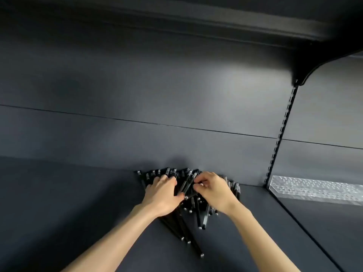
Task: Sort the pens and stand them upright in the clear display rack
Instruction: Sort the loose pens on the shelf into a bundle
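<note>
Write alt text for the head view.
Two bare hands work a heap of black pens at the back of a dark shelf: the left hand rests on it, the right hand pinches a few. A clear rack sits apart to the right, no pens seen in it.

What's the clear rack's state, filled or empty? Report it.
Empty, in the part that shows: the clear rack has bare holes only. The pens lie heaped on the shelf.

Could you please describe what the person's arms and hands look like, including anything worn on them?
Both forearms are bare right to the frame edge, with no sleeves in view. The left hand and right hand are ungloved, and neither wrist shows a watch or bracelet. Whether any ring is worn cannot be told.
</note>
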`<control>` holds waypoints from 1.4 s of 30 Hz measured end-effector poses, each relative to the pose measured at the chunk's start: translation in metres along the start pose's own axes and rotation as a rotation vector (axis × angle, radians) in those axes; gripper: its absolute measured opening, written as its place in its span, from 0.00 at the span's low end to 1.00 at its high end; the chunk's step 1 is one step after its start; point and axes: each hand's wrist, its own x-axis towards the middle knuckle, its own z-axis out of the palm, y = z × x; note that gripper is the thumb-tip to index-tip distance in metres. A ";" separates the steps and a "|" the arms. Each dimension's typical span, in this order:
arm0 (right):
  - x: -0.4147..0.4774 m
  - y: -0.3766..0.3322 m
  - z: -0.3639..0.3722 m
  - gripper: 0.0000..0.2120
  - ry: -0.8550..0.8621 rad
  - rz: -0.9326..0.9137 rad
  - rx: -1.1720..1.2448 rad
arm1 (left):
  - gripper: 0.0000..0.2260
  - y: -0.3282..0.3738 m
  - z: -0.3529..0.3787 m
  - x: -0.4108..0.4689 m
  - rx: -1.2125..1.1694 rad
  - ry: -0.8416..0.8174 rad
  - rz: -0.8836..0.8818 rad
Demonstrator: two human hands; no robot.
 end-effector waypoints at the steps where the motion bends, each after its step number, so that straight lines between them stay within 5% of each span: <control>1: 0.008 0.004 0.004 0.06 -0.011 0.006 -0.008 | 0.21 0.000 0.001 0.007 0.069 -0.012 -0.013; 4: 0.027 0.014 0.013 0.11 -0.053 0.016 -0.094 | 0.25 -0.002 0.004 0.026 0.227 -0.016 -0.040; 8: 0.038 0.029 0.027 0.15 -0.031 -0.018 -0.182 | 0.26 -0.009 0.014 0.037 0.158 0.001 -0.024; 15: 0.032 0.036 0.022 0.14 -0.064 -0.092 0.026 | 0.05 -0.023 0.007 0.032 -0.059 0.091 -0.014; 20: 0.026 0.033 0.020 0.15 -0.077 -0.136 0.094 | 0.05 -0.024 0.006 0.028 -0.127 0.111 -0.007; 25: 0.024 0.033 0.023 0.12 -0.069 -0.140 0.035 | 0.07 -0.025 -0.003 0.029 -0.151 0.166 -0.019; 30: 0.024 0.035 0.026 0.09 0.032 -0.146 -0.026 | 0.09 -0.030 -0.014 0.023 0.081 0.109 0.033; 37: 0.022 0.023 0.018 0.08 0.085 -0.168 -0.046 | 0.22 -0.003 -0.021 -0.018 0.078 0.092 0.068; 42: 0.014 0.001 0.005 0.04 -0.077 -0.164 0.070 | 0.35 -0.003 -0.004 -0.073 0.201 -0.021 -0.047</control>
